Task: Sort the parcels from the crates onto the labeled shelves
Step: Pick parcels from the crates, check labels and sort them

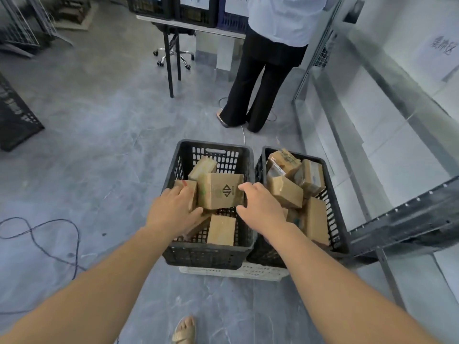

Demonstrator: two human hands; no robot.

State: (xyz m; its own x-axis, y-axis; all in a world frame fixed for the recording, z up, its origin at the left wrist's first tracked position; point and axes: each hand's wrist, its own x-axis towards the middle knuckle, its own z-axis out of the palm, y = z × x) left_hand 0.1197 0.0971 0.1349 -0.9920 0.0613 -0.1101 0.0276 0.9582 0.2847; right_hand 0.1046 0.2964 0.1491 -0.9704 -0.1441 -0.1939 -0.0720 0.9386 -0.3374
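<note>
Left hand (pixel 173 207) curled round a small box (pixel 191 186) in the black crate (pixel 206 254). Right hand (pixel 260 204) pinching the box with arrows (pixel 221 191) beside it.

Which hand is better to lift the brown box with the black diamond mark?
Probably the right hand: finger and thumb bracket the brown cardboard box at its right edge. The left hand lies mostly over the smaller cardboard box beside it.

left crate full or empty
Partly full: the left crate holds several cardboard parcels, with its bare mesh floor showing between them.
</note>
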